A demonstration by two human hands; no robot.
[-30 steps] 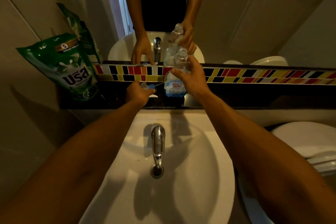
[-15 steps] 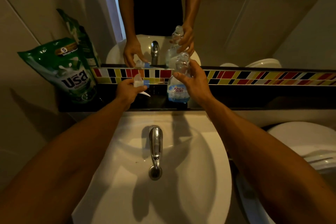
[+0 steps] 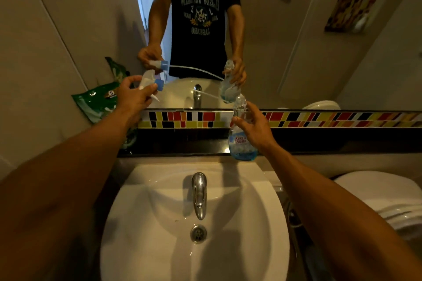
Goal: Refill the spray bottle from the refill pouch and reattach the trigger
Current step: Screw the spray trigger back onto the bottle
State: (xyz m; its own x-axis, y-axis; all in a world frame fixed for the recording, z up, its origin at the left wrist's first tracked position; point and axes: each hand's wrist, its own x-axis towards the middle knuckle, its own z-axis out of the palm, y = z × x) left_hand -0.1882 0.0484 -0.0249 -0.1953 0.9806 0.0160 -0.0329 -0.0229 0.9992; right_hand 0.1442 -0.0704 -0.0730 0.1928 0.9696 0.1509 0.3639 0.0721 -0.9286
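My right hand [image 3: 254, 130] grips the clear spray bottle [image 3: 241, 146] around its middle and holds it upright above the black ledge. A little blue liquid sits at its bottom, and its neck is uncapped. My left hand [image 3: 132, 96] holds the white trigger head [image 3: 148, 82] with its blue collar up and to the left of the bottle. The thin dip tube [image 3: 205, 94] stretches from the trigger toward the bottle's neck. The green refill pouch [image 3: 98, 102] leans against the left wall, partly hidden by my left arm.
A white sink [image 3: 196, 246] with a chrome tap [image 3: 199, 194] lies below my hands. A black ledge [image 3: 319, 143] and a coloured tile strip [image 3: 331, 118] run under the mirror, which reflects me. A white toilet [image 3: 376, 201] stands at the right.
My left hand has lifted the trigger head up and left, drawing the dip tube out of the bottle. My right hand has raised the bottle off the ledge.
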